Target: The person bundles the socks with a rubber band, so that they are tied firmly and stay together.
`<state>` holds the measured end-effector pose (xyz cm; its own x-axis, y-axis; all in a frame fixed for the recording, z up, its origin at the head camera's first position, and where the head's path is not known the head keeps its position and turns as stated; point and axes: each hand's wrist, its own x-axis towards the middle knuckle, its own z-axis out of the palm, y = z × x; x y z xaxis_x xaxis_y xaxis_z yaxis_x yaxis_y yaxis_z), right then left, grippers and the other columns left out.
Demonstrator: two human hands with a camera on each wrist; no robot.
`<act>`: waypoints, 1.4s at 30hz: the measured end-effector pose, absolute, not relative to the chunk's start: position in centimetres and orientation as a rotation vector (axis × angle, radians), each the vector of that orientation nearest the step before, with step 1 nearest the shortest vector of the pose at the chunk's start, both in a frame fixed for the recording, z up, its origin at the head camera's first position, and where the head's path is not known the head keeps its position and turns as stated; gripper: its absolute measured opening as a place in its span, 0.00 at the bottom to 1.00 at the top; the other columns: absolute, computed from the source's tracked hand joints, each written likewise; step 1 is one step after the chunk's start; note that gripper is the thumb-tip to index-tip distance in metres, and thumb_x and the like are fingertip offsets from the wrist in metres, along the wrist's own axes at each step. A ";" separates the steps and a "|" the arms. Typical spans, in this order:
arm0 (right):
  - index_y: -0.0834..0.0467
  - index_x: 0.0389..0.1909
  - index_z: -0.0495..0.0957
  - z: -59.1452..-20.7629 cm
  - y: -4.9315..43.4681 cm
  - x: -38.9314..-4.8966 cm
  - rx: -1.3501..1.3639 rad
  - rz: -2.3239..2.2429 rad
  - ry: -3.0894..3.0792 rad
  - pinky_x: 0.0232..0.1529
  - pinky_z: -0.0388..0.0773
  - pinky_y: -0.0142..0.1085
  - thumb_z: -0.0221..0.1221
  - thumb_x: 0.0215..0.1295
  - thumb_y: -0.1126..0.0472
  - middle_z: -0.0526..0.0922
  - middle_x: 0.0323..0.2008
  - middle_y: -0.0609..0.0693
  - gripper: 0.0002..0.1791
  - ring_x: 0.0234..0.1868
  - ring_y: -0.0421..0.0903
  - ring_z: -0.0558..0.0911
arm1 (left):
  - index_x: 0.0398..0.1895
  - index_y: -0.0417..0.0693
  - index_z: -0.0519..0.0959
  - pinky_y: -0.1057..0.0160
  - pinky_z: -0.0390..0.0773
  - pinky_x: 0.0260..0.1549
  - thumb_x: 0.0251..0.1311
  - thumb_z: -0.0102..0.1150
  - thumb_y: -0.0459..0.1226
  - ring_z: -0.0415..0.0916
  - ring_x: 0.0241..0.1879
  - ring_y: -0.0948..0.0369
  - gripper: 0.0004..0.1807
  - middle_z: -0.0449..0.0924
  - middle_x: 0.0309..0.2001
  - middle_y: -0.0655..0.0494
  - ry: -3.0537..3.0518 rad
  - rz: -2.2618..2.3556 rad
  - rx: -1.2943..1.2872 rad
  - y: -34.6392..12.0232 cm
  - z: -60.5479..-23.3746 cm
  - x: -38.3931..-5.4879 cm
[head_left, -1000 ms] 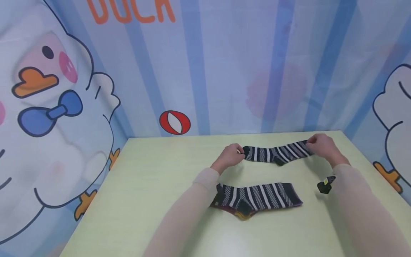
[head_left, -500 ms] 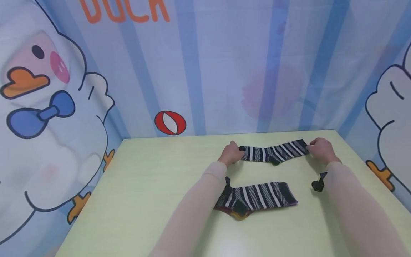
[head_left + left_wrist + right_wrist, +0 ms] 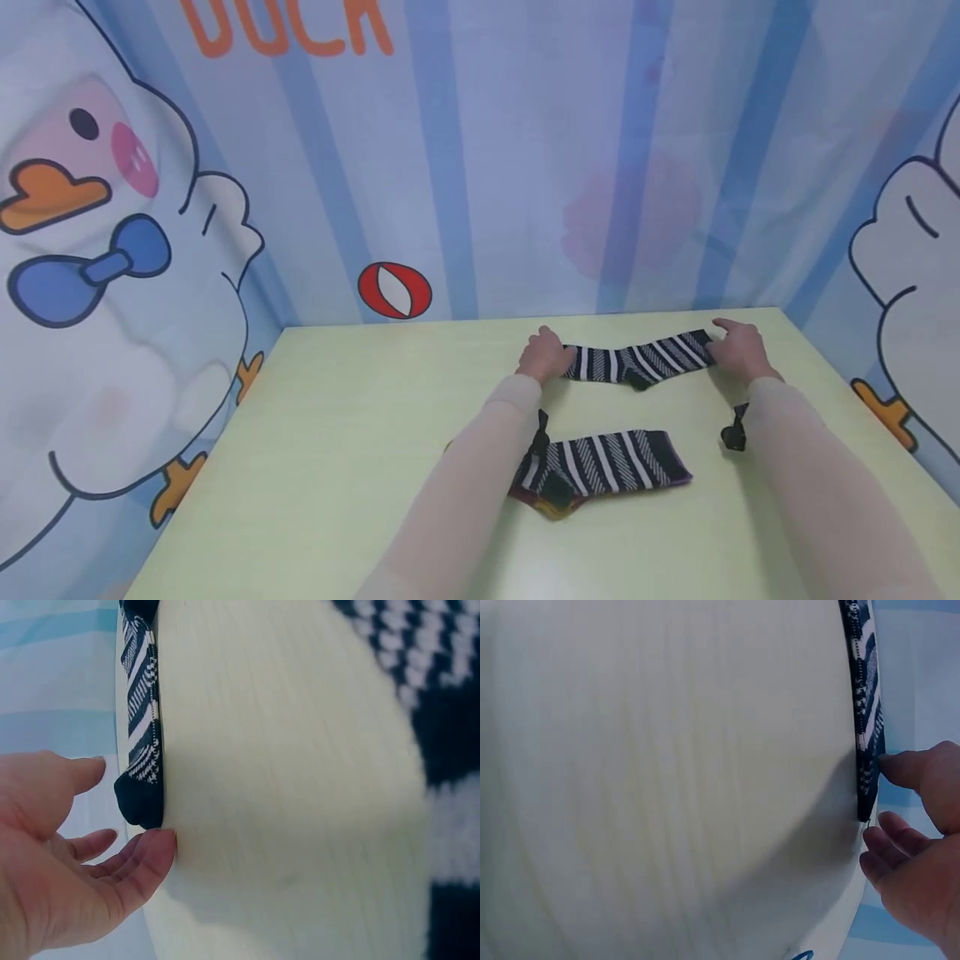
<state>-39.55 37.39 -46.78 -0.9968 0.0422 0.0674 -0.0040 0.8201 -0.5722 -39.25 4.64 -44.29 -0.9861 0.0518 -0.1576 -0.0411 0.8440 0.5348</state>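
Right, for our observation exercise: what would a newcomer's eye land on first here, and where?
Probably the big white cartoon duck with a blue bow tie on the backdrop at the left. Next, the striped sock near the far edge of the pale table, with the left hand at its toe and the right hand at its cuff. Nearer lies a sock stack, striped on top, yellow and maroon peeking out beneath.
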 end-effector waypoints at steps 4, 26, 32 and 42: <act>0.77 0.67 0.61 -46.8 37.0 -39.5 0.031 0.838 -2.941 0.32 0.75 0.48 0.52 0.65 0.70 0.77 0.32 0.72 0.30 0.32 0.65 0.78 | 0.65 0.37 0.66 0.53 0.77 0.51 0.68 0.61 0.46 0.77 0.53 0.49 0.31 0.75 0.57 0.40 2.887 0.788 0.059 4.9 -44.6 -39.5; 0.73 0.43 0.79 -46.0 37.8 -39.0 0.081 1.073 -2.989 0.34 0.71 0.40 0.56 0.58 0.70 0.80 0.41 0.66 0.14 0.36 0.54 0.75 | 0.66 0.41 0.67 0.55 0.79 0.41 0.67 0.56 0.31 0.77 0.43 0.51 0.24 0.71 0.54 0.40 2.946 0.765 0.148 5.9 -44.9 -39.1; 0.72 0.41 0.79 -45.5 37.7 -38.8 0.138 1.087 -3.031 0.32 0.73 0.40 0.56 0.58 0.71 0.80 0.39 0.62 0.11 0.33 0.50 0.74 | 0.60 0.44 0.67 0.58 0.77 0.32 0.65 0.59 0.29 0.73 0.34 0.54 0.22 0.69 0.54 0.42 2.953 0.801 0.178 5.8 -45.3 -39.0; 0.74 0.48 0.79 -44.8 37.9 -38.6 0.101 1.044 -3.135 0.42 0.77 0.47 0.56 0.61 0.71 0.75 0.54 0.74 0.16 0.49 0.64 0.77 | 0.36 0.50 0.68 0.63 0.66 0.31 0.66 0.57 0.28 0.63 0.34 0.59 0.10 0.67 0.35 0.55 2.956 0.717 0.388 5.5 -45.0 -38.6</act>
<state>-38.56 37.86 -44.85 -0.9847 -0.1089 -0.1357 -0.0058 0.8000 -0.5999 -38.60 5.54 -44.98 -0.9653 0.2610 -0.0132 0.2259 0.8589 0.4597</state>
